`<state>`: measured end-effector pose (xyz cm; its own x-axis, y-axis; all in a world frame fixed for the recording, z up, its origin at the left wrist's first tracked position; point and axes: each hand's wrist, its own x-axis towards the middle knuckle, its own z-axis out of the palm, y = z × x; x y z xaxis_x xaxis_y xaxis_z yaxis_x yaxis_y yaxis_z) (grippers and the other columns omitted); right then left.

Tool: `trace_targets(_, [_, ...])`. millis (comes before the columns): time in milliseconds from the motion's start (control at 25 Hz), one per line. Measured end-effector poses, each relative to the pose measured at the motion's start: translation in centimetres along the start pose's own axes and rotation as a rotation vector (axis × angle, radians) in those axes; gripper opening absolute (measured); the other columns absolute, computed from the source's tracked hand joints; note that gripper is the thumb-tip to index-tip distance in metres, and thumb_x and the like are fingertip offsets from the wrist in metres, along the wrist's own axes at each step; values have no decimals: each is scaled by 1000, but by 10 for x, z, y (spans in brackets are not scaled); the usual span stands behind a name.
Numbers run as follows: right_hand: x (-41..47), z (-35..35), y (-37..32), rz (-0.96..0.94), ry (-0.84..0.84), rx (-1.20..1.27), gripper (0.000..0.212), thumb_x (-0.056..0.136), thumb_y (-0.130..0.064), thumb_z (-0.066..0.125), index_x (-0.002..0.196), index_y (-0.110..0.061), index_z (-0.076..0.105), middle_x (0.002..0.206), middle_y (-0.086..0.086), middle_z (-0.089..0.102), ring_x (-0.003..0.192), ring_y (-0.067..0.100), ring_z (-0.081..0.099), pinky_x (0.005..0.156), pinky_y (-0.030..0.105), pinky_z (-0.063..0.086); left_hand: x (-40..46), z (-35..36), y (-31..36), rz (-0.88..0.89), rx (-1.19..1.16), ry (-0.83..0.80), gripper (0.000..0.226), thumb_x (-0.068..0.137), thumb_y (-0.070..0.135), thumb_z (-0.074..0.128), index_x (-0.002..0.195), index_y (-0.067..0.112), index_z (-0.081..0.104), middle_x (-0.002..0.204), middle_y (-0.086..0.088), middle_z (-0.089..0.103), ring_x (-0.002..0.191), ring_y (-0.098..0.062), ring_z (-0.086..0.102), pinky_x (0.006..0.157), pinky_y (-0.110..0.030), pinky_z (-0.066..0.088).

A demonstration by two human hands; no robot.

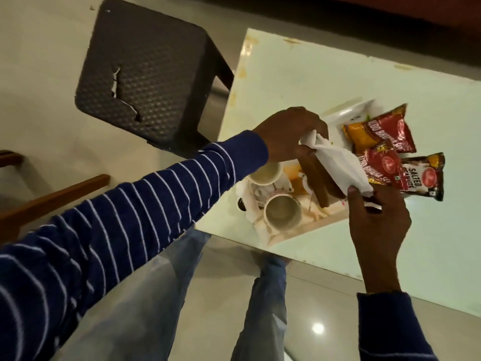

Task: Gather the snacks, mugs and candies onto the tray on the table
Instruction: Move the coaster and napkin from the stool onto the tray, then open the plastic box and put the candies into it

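Observation:
A white tray [294, 231] sits at the near edge of the pale table [325, 82]. Two white mugs [282, 212] [265, 173] stand in its left part. Brown biscuit-like pieces [316, 183] lie beside them. Red snack packets [382, 131] [378, 164] and a salted peanuts packet [423, 178] lie at the tray's far right end. A white paper napkin [341, 162] is stretched above the tray. My left hand [289, 132] pinches its upper end, and my right hand [377, 222] grips its lower end.
A dark plastic stool [145, 74] stands on the floor left of the table. A wooden chair frame [52, 199] is at the far left. My legs in jeans [182, 295] stand against the table's near edge.

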<state>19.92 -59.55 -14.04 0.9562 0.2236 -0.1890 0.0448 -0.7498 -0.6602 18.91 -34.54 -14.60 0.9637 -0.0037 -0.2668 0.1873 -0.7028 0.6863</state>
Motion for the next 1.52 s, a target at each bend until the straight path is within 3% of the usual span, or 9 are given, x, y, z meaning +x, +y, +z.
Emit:
trace_targets(360, [-10, 21, 38, 8, -27, -83, 16, 93, -16, 69, 105, -8, 73, 93, 10, 73, 71, 15, 59, 67, 5, 36, 27, 33, 18, -100, 383, -82, 39, 86, 13, 60, 122, 29, 59, 124, 3, 57, 118, -23, 47, 90, -36, 39])
trace_targets(440, [-10, 32, 40, 10, -66, -101, 18, 91, -15, 70, 107, -8, 75, 93, 10, 75, 72, 13, 57, 69, 3, 35, 28, 33, 12, -154, 355, -72, 45, 86, 9, 61, 126, 29, 55, 129, 3, 54, 120, -22, 46, 92, -35, 38])
trace_targets(600, [-9, 42, 42, 32, -154, -65, 25, 91, -20, 72, 114, -11, 74, 96, 8, 77, 72, 15, 67, 74, 21, 45, 21, 29, 4, -197, 299, -31, 59, 83, 3, 62, 134, 29, 48, 138, 3, 47, 125, -21, 43, 95, -34, 40])
trace_targets(800, [-21, 7, 56, 163, -147, 54, 32, 87, -20, 76, 119, -18, 71, 106, 0, 74, 72, 0, 66, 70, 19, 53, -10, 12, -5, -251, -86, 322, 40, 81, 8, 67, 120, 15, 60, 128, 0, 57, 116, -14, 52, 102, -25, 42])
trace_targets(1040, [-12, -69, 81, 168, -78, 73, 29, 91, -20, 72, 119, -15, 70, 108, 2, 72, 76, 10, 66, 60, -1, 44, -67, 17, -13, -616, -193, 530, 34, 84, 21, 73, 116, 20, 61, 115, 9, 58, 96, -7, 55, 67, 0, 40])
trace_targets(1200, [25, -130, 81, 80, -111, 94, 33, 92, -17, 71, 124, -13, 67, 106, -1, 67, 83, 17, 66, 61, -1, 44, -111, 38, -6, -851, -262, 565, 44, 87, 23, 72, 126, 11, 56, 123, -8, 62, 108, -22, 59, 90, -32, 50])
trace_targets(1360, [68, -162, 75, -8, -149, 45, 31, 93, -16, 70, 123, -10, 68, 104, 1, 68, 77, 13, 65, 63, -5, 40, -147, 64, -2, -1159, -481, 761, 42, 89, 37, 66, 123, 13, 57, 118, -9, 66, 111, -29, 60, 92, -32, 44])
trace_targets(1440, [91, -161, 73, 40, -176, 80, 29, 94, -16, 69, 122, -10, 70, 109, 6, 72, 81, 14, 67, 75, 3, 46, -162, 78, 0, -1218, -500, 772, 38, 90, 36, 65, 119, 13, 58, 116, -10, 65, 109, -31, 60, 91, -32, 43])
trace_targets(1520, [115, -150, 72, 107, -239, 111, 27, 96, -16, 65, 122, -8, 69, 118, 14, 71, 101, 27, 69, 96, 33, 53, -174, 95, -5, -1277, -527, 714, 38, 93, 33, 61, 122, 10, 57, 121, -13, 63, 113, -33, 58, 92, -32, 42])
